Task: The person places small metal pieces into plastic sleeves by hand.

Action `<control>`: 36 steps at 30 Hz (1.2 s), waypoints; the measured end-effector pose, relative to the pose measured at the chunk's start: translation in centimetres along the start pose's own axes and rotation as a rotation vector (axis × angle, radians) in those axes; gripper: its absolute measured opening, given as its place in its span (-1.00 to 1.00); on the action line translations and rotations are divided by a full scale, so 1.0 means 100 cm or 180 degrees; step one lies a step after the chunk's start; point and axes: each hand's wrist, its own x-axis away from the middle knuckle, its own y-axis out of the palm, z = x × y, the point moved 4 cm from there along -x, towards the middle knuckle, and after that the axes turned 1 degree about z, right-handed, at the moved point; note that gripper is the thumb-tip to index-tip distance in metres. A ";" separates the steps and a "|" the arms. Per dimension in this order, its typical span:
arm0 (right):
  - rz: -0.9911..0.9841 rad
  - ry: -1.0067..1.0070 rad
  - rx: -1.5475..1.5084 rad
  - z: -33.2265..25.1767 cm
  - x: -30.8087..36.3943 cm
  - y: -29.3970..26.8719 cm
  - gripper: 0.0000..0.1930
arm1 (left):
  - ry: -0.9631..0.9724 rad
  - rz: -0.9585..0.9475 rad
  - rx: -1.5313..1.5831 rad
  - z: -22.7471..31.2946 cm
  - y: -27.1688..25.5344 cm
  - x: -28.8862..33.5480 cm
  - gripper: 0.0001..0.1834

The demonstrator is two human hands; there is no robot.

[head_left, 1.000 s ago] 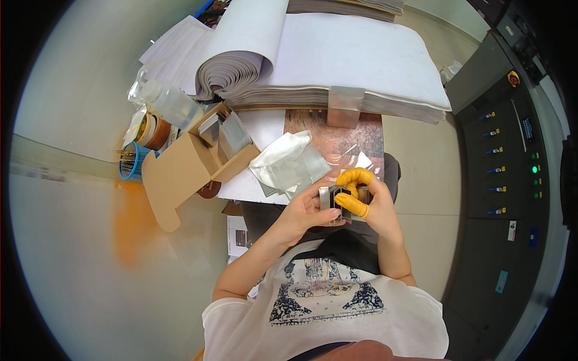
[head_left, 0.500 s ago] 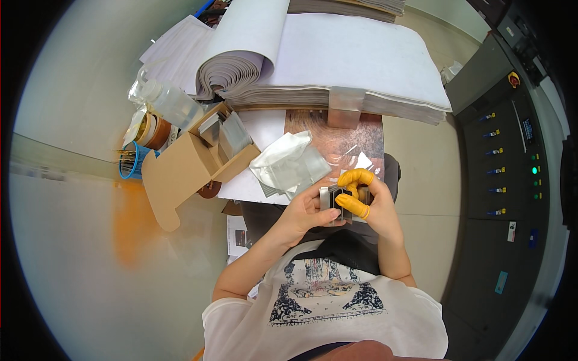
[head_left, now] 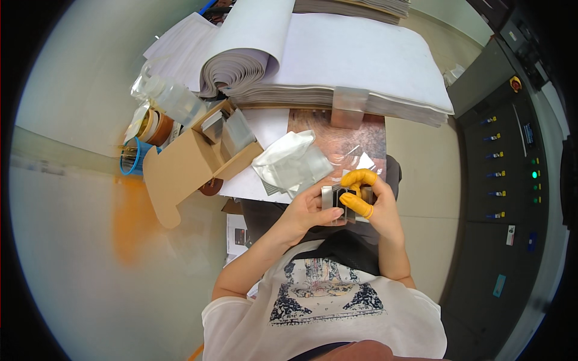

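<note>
In front of my lap, both hands meet at a small stack of thin dark and silvery plates [head_left: 338,200]; its exact kind is unclear. My left hand [head_left: 310,210] grips the stack from the left, thumb along its lower part. Yellow finger cots [head_left: 357,204] cover the thumb and at least one finger of my right hand [head_left: 382,207], which is curled closed at the stack's right side. Its fingertips partly hide what they pinch. Just beyond my hands lies a crumpled white and clear plastic bag [head_left: 295,159] on the table.
An open cardboard box [head_left: 183,171] at left holds clear-wrapped pieces. Behind it are a translucent bottle [head_left: 174,102], tape rolls [head_left: 158,127] and a blue mesh cup [head_left: 133,157]. A thick stack of large paper sheets [head_left: 355,54] fills the far side. A dark control cabinet [head_left: 503,253] stands at right.
The whole view has shifted very slightly. Both hands keep nearly the same pose at the plates, with the right fingers a touch farther right.
</note>
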 end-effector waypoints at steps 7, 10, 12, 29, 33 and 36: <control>-0.0005 -0.0167 0.0119 0.000 -0.001 -0.005 -0.74 | -0.0010 -0.0020 0.0045 0.003 0.003 0.001 -0.29; -0.0002 -0.0190 -0.0038 -0.005 0.000 -0.003 -0.76 | 0.0031 -0.0034 0.0078 0.004 0.004 0.002 -0.29; 0.0002 -0.0186 -0.0062 -0.005 -0.001 -0.003 -0.76 | 0.0059 -0.0024 0.0080 0.005 0.004 0.002 -0.29; -0.0240 -0.0423 -0.0325 0.003 -0.001 -0.009 -0.82 | 0.0023 -0.0001 0.0128 0.002 0.001 0.001 -0.21; 0.0137 -0.0206 0.0018 -0.003 0.000 0.002 -0.81 | 0.0048 0.0038 -0.0005 -0.002 0.001 -0.001 -0.20; 0.0147 -0.0484 0.0645 -0.007 -0.001 0.004 -0.76 | 0.0027 0.0065 0.0105 0.000 0.004 -0.001 -0.30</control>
